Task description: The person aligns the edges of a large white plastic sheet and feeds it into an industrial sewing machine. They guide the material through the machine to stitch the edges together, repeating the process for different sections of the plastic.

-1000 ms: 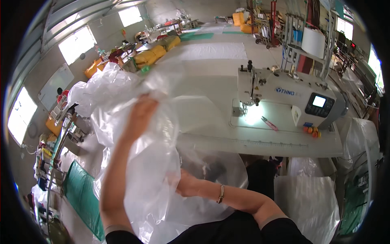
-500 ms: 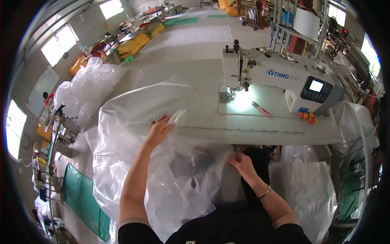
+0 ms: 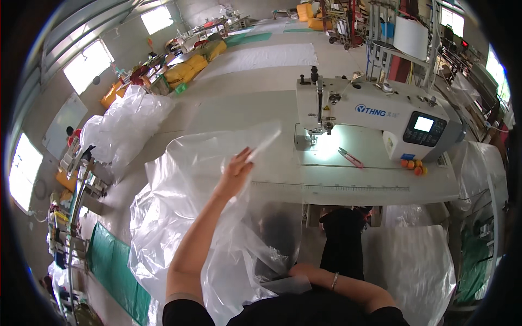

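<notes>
A large transparent plastic sheet (image 3: 185, 163) is spread in folds over the left part of the sewing table and hangs down across my lap. My left hand (image 3: 237, 175) is at the sheet's raised edge above the table, fingers fairly straight, with the film gripped at the fingertips. Low against my body, my right hand (image 3: 304, 270) is closed on the sheet's near part; film partly covers its fingertips. To the right of the sheet stands a white sewing machine (image 3: 364, 106), its lamp lit at the needle. Pink-handled thread snips (image 3: 350, 157) lie on the machine bed.
Small orange and red balls (image 3: 415, 165) sit beneath the machine's control panel. A ruler strip (image 3: 337, 188) runs along the table's front. Bunched plastic (image 3: 122, 122) lies at the far left, above a green sheet (image 3: 117, 271). More plastic (image 3: 408, 266) hangs at my right.
My left hand has moved right and slightly away from me, bringing the sheet's edge toward the machine. My right hand has come down and left, close to my body.
</notes>
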The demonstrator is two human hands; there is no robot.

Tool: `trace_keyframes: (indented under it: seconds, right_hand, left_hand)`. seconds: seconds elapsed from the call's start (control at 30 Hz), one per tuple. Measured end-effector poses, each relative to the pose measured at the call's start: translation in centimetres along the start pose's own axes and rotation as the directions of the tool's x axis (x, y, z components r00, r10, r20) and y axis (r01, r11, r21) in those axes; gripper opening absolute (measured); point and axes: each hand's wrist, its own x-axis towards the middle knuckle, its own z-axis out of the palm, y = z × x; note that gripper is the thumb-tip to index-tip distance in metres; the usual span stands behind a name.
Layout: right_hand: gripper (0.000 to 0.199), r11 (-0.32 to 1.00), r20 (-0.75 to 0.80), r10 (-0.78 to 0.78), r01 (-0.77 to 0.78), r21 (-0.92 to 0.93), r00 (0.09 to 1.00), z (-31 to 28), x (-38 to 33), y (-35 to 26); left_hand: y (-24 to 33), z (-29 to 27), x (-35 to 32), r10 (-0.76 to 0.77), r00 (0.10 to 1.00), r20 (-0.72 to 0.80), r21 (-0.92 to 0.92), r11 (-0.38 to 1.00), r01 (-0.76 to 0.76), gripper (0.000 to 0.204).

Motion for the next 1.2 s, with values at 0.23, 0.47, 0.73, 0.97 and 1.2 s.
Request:
trace_keyframes:
  seconds: [0.23,0.47,0.73,0.97,1.2]
  right_hand:
    - [0.039,0.939,-0.252,0.220,-0.135,0.317,0.942,-9.8,-3.6,-0.1]
    - [0.035,0.812,-0.736,0.249,0.278,0.513,0.629,-14.7,0.8,1.3]
    - [0.029,0.741,-0.339,0.249,0.047,0.670,0.907,-3.8,-3.2,-0.7]
    - [0.031,0.827,-0.088,0.200,-0.120,0.549,0.976,-3.0,-6.2,0.7]
    - [0.036,0.269,-0.662,0.402,0.610,0.745,0.632,-10.9,-6.3,1.7]
  left_hand:
    - [2.3,7.2,-3.9,0.002,0.965,0.263,0.563,0.812,-0.155,0.038]
    - [2.7,7.4,-0.5,-0.023,0.957,0.290,0.451,0.885,-0.115,0.039]
    - [5.8,10.5,-0.8,0.050,0.936,0.349,0.340,0.924,-0.176,0.040]
    - [8.4,13.7,-1.5,0.179,0.932,0.316,0.386,0.873,-0.298,0.042]
    - [6.6,14.0,-1.2,0.325,0.918,0.229,0.136,0.923,-0.361,0.023]
